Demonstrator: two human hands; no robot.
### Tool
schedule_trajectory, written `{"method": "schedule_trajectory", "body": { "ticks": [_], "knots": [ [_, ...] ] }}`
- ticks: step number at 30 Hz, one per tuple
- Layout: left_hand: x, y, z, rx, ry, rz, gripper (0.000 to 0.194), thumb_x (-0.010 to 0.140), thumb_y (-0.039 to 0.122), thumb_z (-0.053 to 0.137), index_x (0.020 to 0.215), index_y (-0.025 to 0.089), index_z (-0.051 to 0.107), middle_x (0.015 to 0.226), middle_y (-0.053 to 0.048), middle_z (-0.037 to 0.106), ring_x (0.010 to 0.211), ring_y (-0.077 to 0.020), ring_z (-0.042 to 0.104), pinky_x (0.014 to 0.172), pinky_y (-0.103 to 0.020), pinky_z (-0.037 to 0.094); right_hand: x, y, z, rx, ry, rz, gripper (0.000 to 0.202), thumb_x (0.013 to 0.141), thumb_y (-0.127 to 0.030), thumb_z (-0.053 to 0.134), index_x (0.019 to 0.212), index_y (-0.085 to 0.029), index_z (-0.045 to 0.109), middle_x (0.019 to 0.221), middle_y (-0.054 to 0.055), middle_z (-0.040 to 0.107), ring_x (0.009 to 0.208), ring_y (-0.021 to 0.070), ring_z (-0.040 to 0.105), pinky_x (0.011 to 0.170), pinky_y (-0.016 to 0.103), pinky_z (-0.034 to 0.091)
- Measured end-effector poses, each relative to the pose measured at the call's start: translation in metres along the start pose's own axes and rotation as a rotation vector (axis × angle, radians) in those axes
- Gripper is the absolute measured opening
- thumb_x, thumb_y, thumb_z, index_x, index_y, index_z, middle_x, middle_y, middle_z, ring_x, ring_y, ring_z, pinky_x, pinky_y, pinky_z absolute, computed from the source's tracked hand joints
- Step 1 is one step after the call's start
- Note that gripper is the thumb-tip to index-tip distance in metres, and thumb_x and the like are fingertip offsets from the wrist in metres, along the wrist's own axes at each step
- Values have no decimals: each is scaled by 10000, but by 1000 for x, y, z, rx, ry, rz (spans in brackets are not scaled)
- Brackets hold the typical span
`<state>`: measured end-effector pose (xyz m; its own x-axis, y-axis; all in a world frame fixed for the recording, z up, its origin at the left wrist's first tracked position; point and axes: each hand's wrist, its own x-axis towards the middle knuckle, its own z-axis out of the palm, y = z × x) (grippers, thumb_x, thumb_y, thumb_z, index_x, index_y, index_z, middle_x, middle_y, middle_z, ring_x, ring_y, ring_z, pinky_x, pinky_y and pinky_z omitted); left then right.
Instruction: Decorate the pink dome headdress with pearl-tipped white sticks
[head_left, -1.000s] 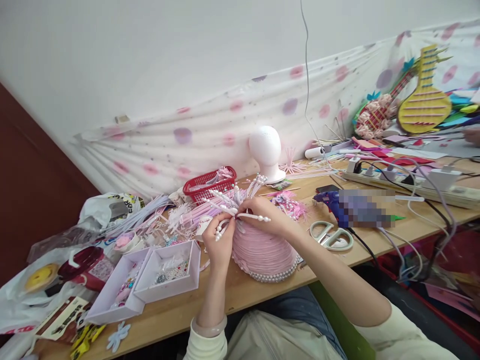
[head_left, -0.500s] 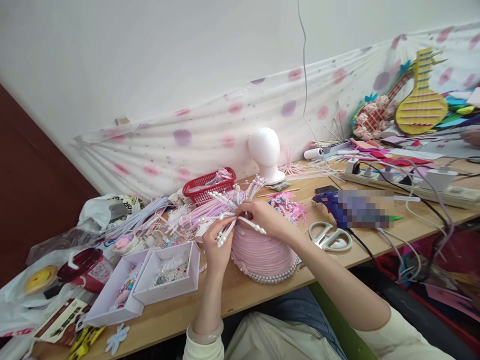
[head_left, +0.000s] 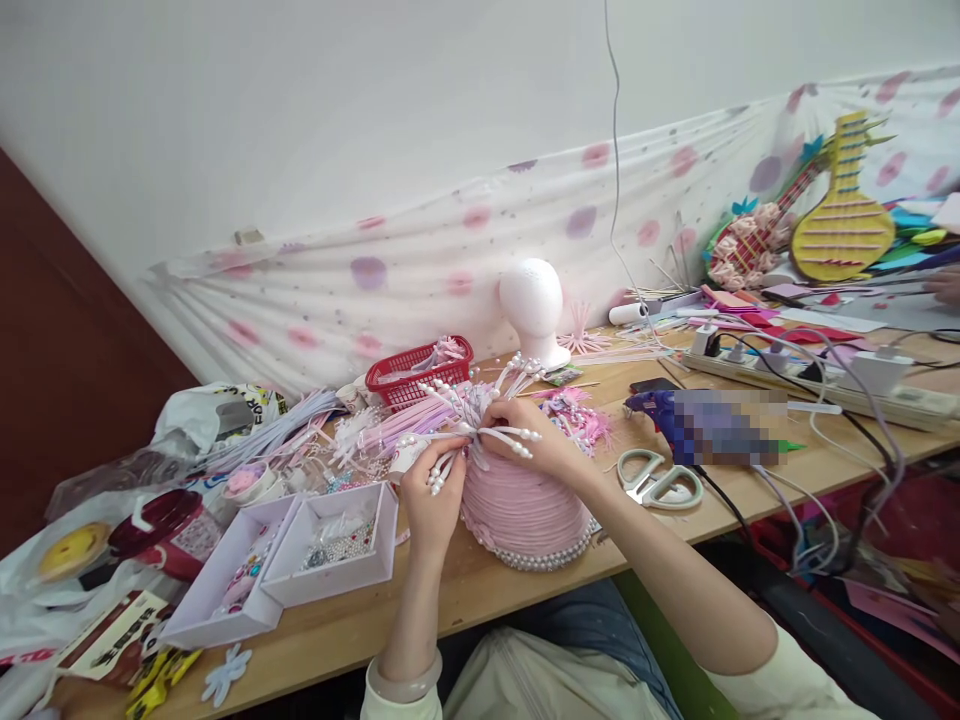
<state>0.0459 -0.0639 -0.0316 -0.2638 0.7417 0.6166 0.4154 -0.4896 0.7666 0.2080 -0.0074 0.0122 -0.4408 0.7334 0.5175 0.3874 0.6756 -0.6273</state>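
Note:
A pink dome wound in rows of pipe cleaner [head_left: 529,510] stands on the table, a string of pearl beads [head_left: 540,560] round its lower edge. From its top spreads a spray of white stems tipped with pearl beads [head_left: 517,375]. My left hand [head_left: 435,480] pinches some of these beaded stems low on the left side. Across from it, my right hand [head_left: 529,435] is closed round stems at the base of the spray, with pearl tips sticking out past the fingers. Both hands meet close together above the dome.
White boxes of beads [head_left: 330,570] stand on the left, a red basket [head_left: 386,390] behind. A white foam head [head_left: 532,300] is at the back. Scissors [head_left: 660,482], a glue gun [head_left: 660,412] with a partly blurred body, and a power strip [head_left: 825,385] with cables lie right.
My hands have shifted slightly among the beaded stems, and the stems under my right hand now point more sideways to the right. The view has tilted a little.

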Motion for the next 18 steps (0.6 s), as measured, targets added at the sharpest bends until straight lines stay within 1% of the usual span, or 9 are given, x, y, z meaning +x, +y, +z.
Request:
{"method": "schedule_trajectory", "body": {
  "ticks": [5, 8, 11, 15, 18],
  "knots": [
    [1, 4, 0, 26, -5, 4, 144, 777, 181, 625, 860, 201, 740, 846, -36, 759, 787, -193, 703, 765, -313, 562, 3, 2, 2, 11, -7, 12, 143, 711, -92, 540, 630, -141, 647, 635, 12, 643, 610, 140, 548, 575, 237, 356],
    [-1, 2, -1, 33, 3, 4, 140, 778, 187, 621, 862, 192, 733, 850, -40, 757, 783, -193, 702, 759, -309, 555, 1, 2, 1, 63, -10, 14, 146, 728, -102, 562, 681, -147, 692, 686, 19, 684, 665, 153, 598, 617, 236, 394],
    [-2, 1, -2, 43, 7, 32, 144, 780, 179, 621, 886, 185, 717, 873, -45, 746, 829, -200, 696, 794, -317, 544, 0, 2, -2, 84, -19, 13, 135, 756, -130, 595, 734, -157, 726, 740, 25, 710, 709, 168, 627, 655, 245, 417],
    [-3, 1, -7, 58, -47, 90, 189, 780, 127, 597, 929, 191, 694, 929, -41, 727, 896, -197, 680, 842, -314, 528, -2, 2, -8, 93, -63, -29, 136, 809, -191, 618, 809, -163, 750, 807, 37, 727, 768, 194, 643, 701, 267, 436],
    [-3, 1, -11, 64, -70, 110, 217, 775, 114, 597, 956, 193, 686, 956, -40, 727, 914, -195, 677, 847, -307, 523, -5, -1, -14, 76, -65, -49, 151, 842, -207, 605, 844, -163, 750, 838, 47, 733, 791, 203, 649, 717, 277, 443]
  ]
}}
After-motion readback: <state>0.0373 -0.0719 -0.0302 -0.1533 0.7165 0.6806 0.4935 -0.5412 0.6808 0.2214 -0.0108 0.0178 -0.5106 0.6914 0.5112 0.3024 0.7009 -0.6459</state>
